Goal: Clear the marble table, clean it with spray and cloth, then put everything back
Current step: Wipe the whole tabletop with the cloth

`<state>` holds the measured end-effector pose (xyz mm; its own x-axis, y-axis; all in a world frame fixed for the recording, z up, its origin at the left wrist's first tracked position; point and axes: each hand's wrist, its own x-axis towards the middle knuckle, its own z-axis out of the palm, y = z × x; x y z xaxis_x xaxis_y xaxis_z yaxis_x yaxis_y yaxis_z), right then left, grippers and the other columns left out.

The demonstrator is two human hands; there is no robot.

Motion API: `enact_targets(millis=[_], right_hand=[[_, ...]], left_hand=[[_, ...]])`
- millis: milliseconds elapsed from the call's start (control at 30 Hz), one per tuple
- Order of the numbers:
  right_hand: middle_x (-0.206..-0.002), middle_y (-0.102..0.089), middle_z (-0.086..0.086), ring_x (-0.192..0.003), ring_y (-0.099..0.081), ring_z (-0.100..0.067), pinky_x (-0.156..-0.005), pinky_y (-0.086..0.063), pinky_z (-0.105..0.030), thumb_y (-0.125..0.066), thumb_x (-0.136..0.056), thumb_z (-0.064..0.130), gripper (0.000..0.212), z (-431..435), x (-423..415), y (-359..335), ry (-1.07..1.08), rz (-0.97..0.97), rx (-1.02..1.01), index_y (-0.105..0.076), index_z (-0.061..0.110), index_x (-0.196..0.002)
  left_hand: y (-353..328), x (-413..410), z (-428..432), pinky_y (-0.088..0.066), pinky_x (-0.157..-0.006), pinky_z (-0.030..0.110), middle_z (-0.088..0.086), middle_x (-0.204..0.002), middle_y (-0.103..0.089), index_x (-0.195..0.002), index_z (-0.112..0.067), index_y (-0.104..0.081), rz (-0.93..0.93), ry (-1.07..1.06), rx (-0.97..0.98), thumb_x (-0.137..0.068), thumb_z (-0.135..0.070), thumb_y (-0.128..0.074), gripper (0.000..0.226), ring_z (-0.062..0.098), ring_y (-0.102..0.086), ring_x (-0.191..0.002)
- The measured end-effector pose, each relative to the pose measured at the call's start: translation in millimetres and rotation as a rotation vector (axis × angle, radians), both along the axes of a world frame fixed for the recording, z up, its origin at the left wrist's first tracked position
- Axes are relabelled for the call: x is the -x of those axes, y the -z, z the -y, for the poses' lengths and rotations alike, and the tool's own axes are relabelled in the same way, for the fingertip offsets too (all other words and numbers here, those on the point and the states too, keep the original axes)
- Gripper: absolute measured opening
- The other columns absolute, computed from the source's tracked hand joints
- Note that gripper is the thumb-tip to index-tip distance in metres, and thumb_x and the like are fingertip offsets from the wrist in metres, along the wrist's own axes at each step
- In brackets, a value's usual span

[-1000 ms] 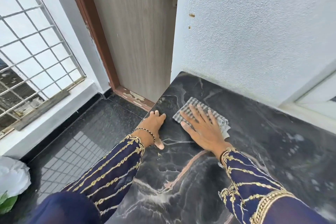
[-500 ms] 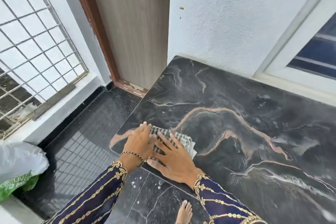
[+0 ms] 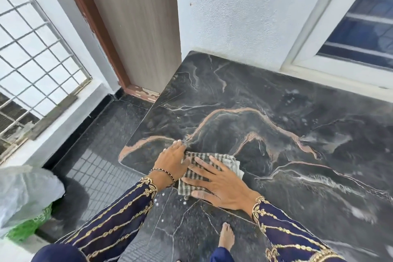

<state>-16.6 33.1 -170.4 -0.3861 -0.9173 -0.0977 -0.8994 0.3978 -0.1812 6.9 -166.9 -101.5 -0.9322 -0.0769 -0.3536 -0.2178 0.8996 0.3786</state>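
Note:
The dark marble table (image 3: 276,95) with pink and white veins fills the right half of the view, and its top carries nothing but the cloth. A checked grey and white cloth (image 3: 226,160) lies at the table's near left corner, one end hanging slightly over the front edge. My right hand (image 3: 223,185) presses flat on the cloth with fingers spread. My left hand (image 3: 171,159) rests on the marble just left of it, fingers touching the cloth's left edge. No spray bottle is in view.
A wooden door (image 3: 136,27) stands behind the table's left end, beside a white wall. A barred window (image 3: 32,59) is on the left, a glass window (image 3: 361,27) at the right. A plastic bag (image 3: 23,195) lies on the dark floor (image 3: 102,144). My bare foot (image 3: 226,236) stands by the table.
My right hand has dragged the cloth from the table's far left end toward me to the near left corner. My left hand has come back along the edge with it.

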Motion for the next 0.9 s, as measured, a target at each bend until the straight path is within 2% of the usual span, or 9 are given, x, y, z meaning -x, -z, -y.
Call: enact_targets(millis=[100, 200, 267, 333, 433, 533, 600, 700, 900], right_hand=[[-0.17, -0.01, 0.01, -0.159, 0.0, -0.015, -0.126, 0.01, -0.043, -0.027, -0.108, 0.056, 0.048, -6.6, 42.4, -0.3, -0.016, -0.006, -0.019, -0.023, 0.049, -0.156], [-0.169, 0.005, 0.019, -0.156, 0.013, -0.007, -0.122, 0.022, -0.035, -0.027, -0.108, 0.056, 0.048, -9.4, 102.2, -3.1, 0.072, 0.052, -0.036, -0.02, 0.05, -0.156], [-0.167, 0.013, 0.022, -0.153, 0.022, -0.003, -0.123, 0.022, -0.037, -0.022, -0.107, 0.06, 0.051, -9.5, 144.6, -3.6, 0.131, 0.088, -0.056, -0.017, 0.052, -0.157], [-0.166, 0.019, 0.024, -0.151, 0.027, -0.002, -0.122, 0.023, -0.037, -0.017, -0.105, 0.063, 0.053, -8.1, 181.0, -7.8, 0.15, 0.114, -0.082, -0.008, 0.054, -0.157], [-0.164, 0.022, 0.026, -0.151, 0.027, -0.002, -0.121, 0.024, -0.034, -0.017, -0.105, 0.063, 0.053, -5.5, 240.6, -10.3, 0.186, 0.131, -0.101, -0.001, 0.056, -0.156], [-0.165, 0.021, 0.026, -0.152, 0.024, -0.003, -0.123, 0.02, -0.037, -0.016, -0.104, 0.064, 0.054, -2.4, 291.5, -12.1, 0.229, 0.145, -0.1, 0.001, 0.058, -0.155], [-0.165, 0.02, 0.025, -0.152, 0.023, -0.004, -0.124, 0.018, -0.039, -0.016, -0.104, 0.064, 0.054, -0.7, 327.1, -11.9, 0.253, 0.142, -0.111, 0.002, 0.058, -0.154], [-0.165, 0.02, 0.023, -0.153, 0.022, -0.005, -0.124, 0.018, -0.042, -0.016, -0.104, 0.064, 0.054, 0.7, 374.9, -12.2, 0.281, 0.145, -0.111, 0.003, 0.058, -0.154], [-0.167, 0.02, 0.018, -0.155, 0.02, -0.011, -0.124, 0.017, -0.046, -0.012, -0.102, 0.067, 0.057, 10.2, 435.2, -11.6, 0.412, 0.129, -0.1, 0.004, 0.054, -0.155]], left_hand=[[7.0, 23.6, -6.1, -0.022, -0.119, 0.038, 0.009, -0.158, -0.025, -0.149, -0.012, -0.029, -0.008, 0.011, -0.003, -0.097, -0.027, -0.042, 0.055, 0.021, -0.023, -0.146], [10.0, 51.8, -12.5, -0.028, -0.116, 0.039, 0.01, -0.153, -0.036, -0.148, -0.012, -0.029, -0.109, -0.031, -0.072, -0.098, -0.034, -0.043, 0.056, 0.023, -0.035, -0.141], [12.7, 76.6, -18.3, -0.031, -0.114, 0.041, 0.008, -0.151, -0.039, -0.147, -0.011, -0.028, -0.147, -0.038, -0.091, -0.096, -0.04, -0.048, 0.062, 0.024, -0.038, -0.138], [14.8, 103.4, -23.2, -0.023, -0.117, 0.045, 0.005, -0.155, -0.031, -0.149, -0.01, -0.021, -0.129, 0.006, -0.049, -0.089, -0.054, -0.053, 0.081, 0.021, -0.027, -0.144], [16.5, 155.0, -30.5, -0.012, -0.12, 0.048, 0.008, -0.161, -0.008, -0.152, -0.006, -0.001, -0.042, 0.062, 0.12, -0.069, -0.074, -0.06, 0.122, 0.023, -0.004, -0.15], [10.3, 197.3, -38.0, -0.016, -0.115, 0.062, 0.013, -0.161, 0.007, -0.149, -0.001, 0.013, 0.128, 0.05, 0.228, -0.054, -0.076, -0.071, 0.147, 0.035, 0.006, -0.148], [8.7, 221.4, -44.9, -0.022, -0.108, 0.07, 0.018, -0.159, 0.012, -0.148, 0.001, 0.015, 0.28, 0.028, 0.265, -0.051, -0.07, -0.077, 0.152, 0.041, 0.01, -0.146], [12.5, 241.4, -51.0, -0.028, -0.103, 0.072, 0.024, -0.157, 0.014, -0.147, 0.005, 0.014, 0.425, 0.043, 0.341, -0.051, -0.066, -0.08, 0.151, 0.047, 0.01, -0.144], [19.4, 242.2, -51.3, -0.028, -0.104, 0.072, 0.027, -0.155, 0.016, -0.146, 0.007, 0.013, 0.454, 0.035, 0.352, -0.051, -0.064, -0.082, 0.152, 0.048, 0.012, -0.143]])
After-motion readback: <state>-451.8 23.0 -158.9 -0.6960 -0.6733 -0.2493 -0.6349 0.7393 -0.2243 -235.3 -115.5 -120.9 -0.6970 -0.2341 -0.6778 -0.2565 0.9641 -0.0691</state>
